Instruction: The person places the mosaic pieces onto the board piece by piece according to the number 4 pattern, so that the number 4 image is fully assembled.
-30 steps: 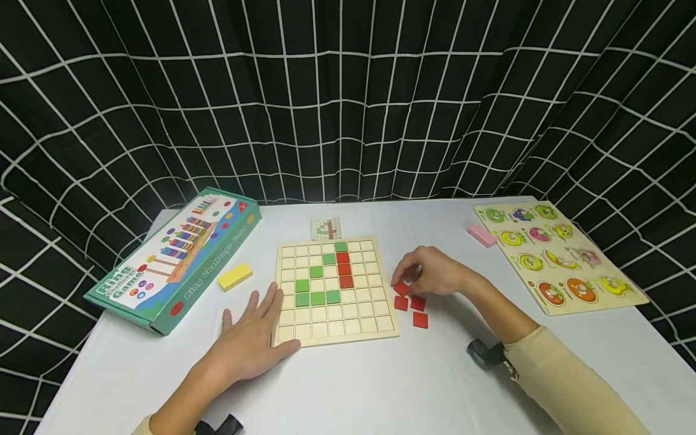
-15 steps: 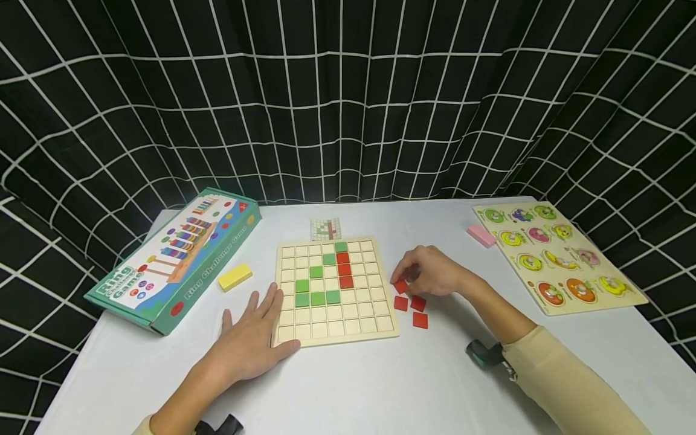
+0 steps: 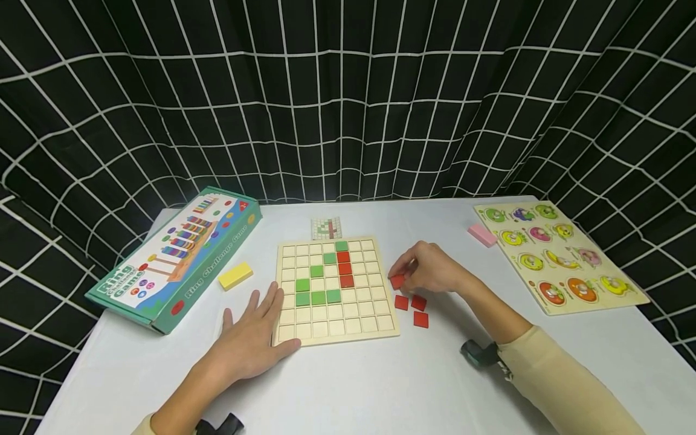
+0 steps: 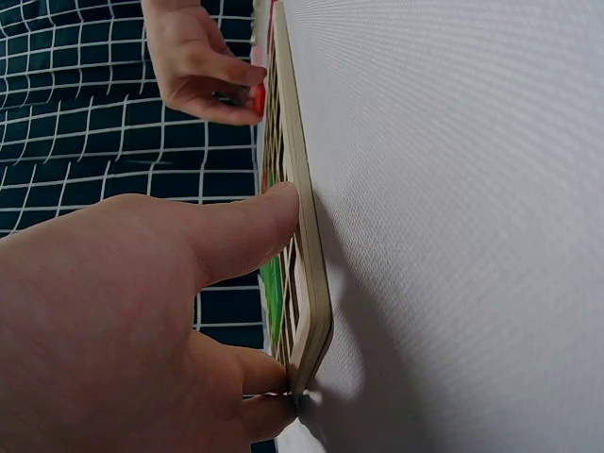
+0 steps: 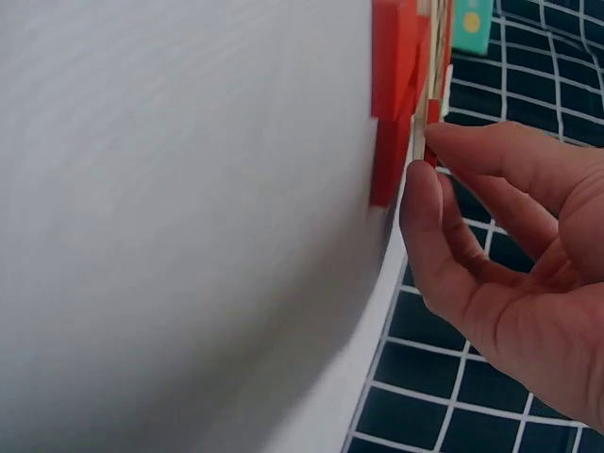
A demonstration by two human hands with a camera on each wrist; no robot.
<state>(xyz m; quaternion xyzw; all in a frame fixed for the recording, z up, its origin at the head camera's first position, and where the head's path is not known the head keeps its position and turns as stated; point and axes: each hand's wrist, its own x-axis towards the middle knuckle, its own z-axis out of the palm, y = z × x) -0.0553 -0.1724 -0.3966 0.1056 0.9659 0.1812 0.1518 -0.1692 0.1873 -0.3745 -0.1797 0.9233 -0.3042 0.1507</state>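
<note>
A wooden grid board [image 3: 359, 326] lies mid-table with several green tiles [image 3: 318, 297] and a column of three red tiles [image 3: 345, 269] in its cells. My left hand [image 3: 247, 341] rests at the board's left front corner, fingers spread, its thumb on the front edge in the left wrist view. My right hand [image 3: 432, 269] pinches a red tile [image 3: 397, 281] between thumb and fingers, just off the board's right edge. In the right wrist view that red tile [image 5: 432, 113] shows at the fingertips. Three loose red tiles [image 3: 421, 319] lie on the table below this hand.
A small pattern card [image 3: 325, 228] lies behind the board. To the left are a yellow block [image 3: 235, 276] and a green game box [image 3: 179, 260]. A pink block [image 3: 481, 235] and a fruit puzzle board [image 3: 560, 257] lie at the right.
My right hand has risen slightly and shifted a little left with the red tile pinched in it. The left hand has stayed in place.
</note>
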